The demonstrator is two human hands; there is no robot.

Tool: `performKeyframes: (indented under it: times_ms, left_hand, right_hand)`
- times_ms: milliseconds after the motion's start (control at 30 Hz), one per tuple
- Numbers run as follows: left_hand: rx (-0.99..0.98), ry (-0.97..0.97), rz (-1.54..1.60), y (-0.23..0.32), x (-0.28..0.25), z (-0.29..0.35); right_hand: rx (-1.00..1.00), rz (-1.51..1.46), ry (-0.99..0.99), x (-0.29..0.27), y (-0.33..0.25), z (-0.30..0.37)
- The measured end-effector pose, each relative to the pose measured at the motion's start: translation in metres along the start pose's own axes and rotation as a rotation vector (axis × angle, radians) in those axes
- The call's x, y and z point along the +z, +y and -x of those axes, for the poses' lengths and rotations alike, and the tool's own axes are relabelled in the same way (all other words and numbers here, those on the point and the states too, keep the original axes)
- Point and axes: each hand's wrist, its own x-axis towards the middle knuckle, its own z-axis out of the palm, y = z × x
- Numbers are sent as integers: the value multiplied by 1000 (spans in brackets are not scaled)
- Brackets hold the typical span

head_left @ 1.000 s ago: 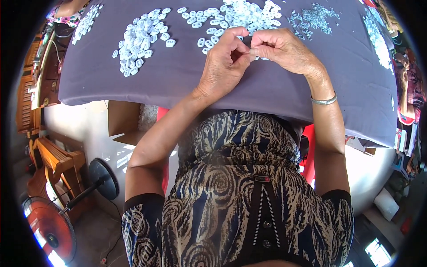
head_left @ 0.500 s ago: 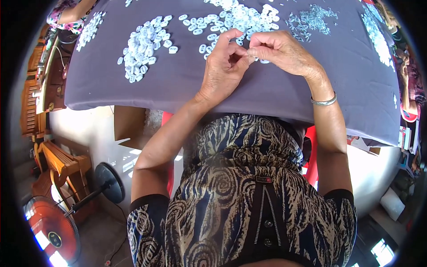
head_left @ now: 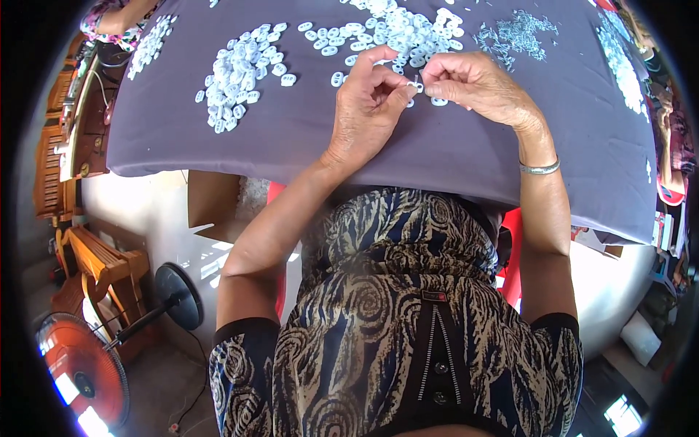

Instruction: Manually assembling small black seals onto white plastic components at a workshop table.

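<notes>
My left hand (head_left: 368,105) pinches a small white plastic piece (head_left: 415,85) between thumb and fingertips, above the table. Close to its right, my right hand (head_left: 484,89) has thumb and forefinger pressed together, now slightly apart from the piece. Whatever those fingertips hold, if anything, is too small to make out. Just beyond both hands spreads a pile of white oval plastic pieces (head_left: 411,33) with dark slots. Small grey metal-looking pins (head_left: 520,36) lie scattered to its right. A second heap of white oval pieces (head_left: 237,80) sits to the left.
A grey-purple cloth (head_left: 291,142) covers the table. More small pieces lie by its left edge (head_left: 151,47) and right edge (head_left: 619,65). Another person's arm (head_left: 124,18) shows at the far left, another person's hand (head_left: 662,109) at the right. A fan (head_left: 84,371) stands at lower left.
My right hand has drawn a little to the right, away from my left fingertips. The white piece in my left pinch now shows between the hands.
</notes>
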Motion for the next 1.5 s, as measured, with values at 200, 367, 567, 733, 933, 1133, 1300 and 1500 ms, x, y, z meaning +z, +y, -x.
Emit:
performKeyframes:
  times_ms: [200,367,567,733,933,1133,1300,1500]
  left_hand:
    - [-5,16,-10,3,-2,0]
    - [-14,0,15,4,-3,-1]
    - [-30,-28,73,7,-6,-2]
    - [31,-41,46,4,-6,-3]
    - [47,-32,-25,1,-5,-4]
    - [49,-7,26,-4,-6,0]
    - [90,13,21,-2,-13,-6]
    - [148,88,-64,-7,-27,-15]
  right_hand:
    - [-64,-23,41,8,3,-6]
    - [-52,31,81,8,0,-6]
    - [-6,35,66,7,-1,-6]
    - [-4,19,66,7,-1,-6]
    - [-20,24,69,9,-1,-5]
    - [-37,-20,59,15,-1,-5]
    - [7,-4,120,-3,-4,1]
    - [-31,45,198,-24,21,5]
